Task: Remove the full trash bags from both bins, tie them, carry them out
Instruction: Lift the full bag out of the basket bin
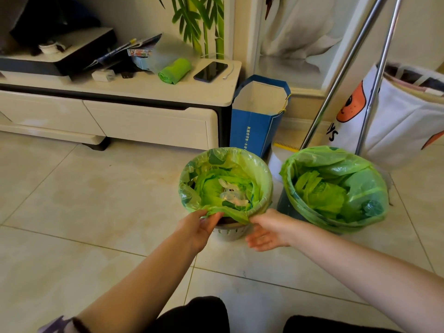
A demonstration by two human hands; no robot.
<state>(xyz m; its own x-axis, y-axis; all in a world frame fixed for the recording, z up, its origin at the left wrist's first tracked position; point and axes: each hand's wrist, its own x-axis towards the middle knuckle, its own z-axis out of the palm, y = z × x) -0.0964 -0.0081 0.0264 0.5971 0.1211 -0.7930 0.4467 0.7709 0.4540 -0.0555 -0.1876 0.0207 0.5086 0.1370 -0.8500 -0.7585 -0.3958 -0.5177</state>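
Tiled floor (72, 200), 2 bins: thin, soft, light-looking green bag (225, 186) beside right bag (336, 186), near rim pinched by left hand (199, 228); right hand (269, 230) open-palmed, gripping nothing; gather rim.

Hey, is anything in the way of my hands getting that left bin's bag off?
Nothing visible. The left hand already pinches the green bag at the left bin's near rim, and the right hand is open just beside it.
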